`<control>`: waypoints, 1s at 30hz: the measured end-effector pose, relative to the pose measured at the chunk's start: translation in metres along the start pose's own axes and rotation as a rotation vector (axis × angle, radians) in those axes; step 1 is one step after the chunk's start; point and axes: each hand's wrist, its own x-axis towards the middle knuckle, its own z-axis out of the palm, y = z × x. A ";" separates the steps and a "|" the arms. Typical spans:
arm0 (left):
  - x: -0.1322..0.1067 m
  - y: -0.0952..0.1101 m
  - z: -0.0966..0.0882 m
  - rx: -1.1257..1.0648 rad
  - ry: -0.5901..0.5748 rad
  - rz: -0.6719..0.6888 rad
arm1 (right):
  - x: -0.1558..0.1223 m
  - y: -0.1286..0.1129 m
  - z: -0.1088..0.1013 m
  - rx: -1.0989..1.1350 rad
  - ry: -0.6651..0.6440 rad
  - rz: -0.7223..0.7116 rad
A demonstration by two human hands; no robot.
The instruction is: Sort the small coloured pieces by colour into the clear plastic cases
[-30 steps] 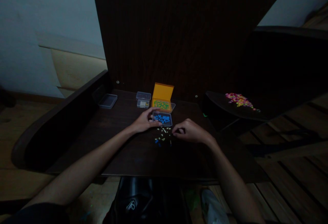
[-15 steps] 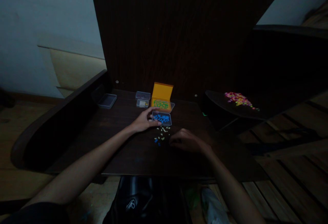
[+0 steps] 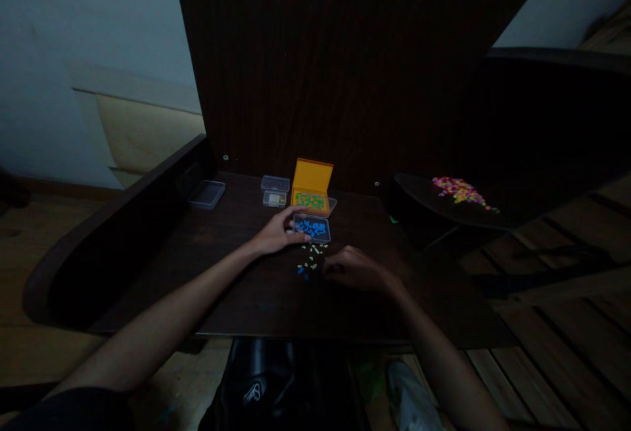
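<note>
Dim light is being cast over a dark table [image 3: 236, 286], with a dark panel rising behind it. Loose pieces [image 3: 309, 264], blue, yellow and green, are lying scattered mid-table, just in front of the blue box [image 3: 311, 227].

From the right, the scatter is being closed in on by the right hand [image 3: 353, 269]. Its knuckles are being held up and its fingers curled under, tips drawn close together at the scatter's right edge. Whether a piece is being pinched cannot be told in this gloom.

On the other side, the blue box is being touched by the left hand [image 3: 277, 234]. Its fingers are being kept apart, the thumb set at the far left corner and the forefinger laid along the near edge. Blue pieces are being shown inside the box.

Just behind it, green pieces are being held in the orange box [image 3: 312, 189], its lid propped upright. Two clear boxes [image 3: 275, 192] are being stacked just left of that. A clear lid [image 3: 208, 194] is lying well apart, by the table's left rim. Far right, on a separate dark surface, a pink and yellow pile [image 3: 461, 190] is being displayed.
</note>
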 end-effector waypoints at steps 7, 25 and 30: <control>0.000 -0.001 0.001 -0.014 -0.005 0.006 | 0.002 0.000 -0.003 0.057 -0.026 -0.011; 0.001 -0.002 0.003 -0.023 -0.014 0.012 | 0.034 0.010 -0.037 0.152 0.346 0.190; 0.001 -0.002 0.003 -0.033 -0.032 0.030 | 0.040 0.012 -0.037 0.082 0.284 0.240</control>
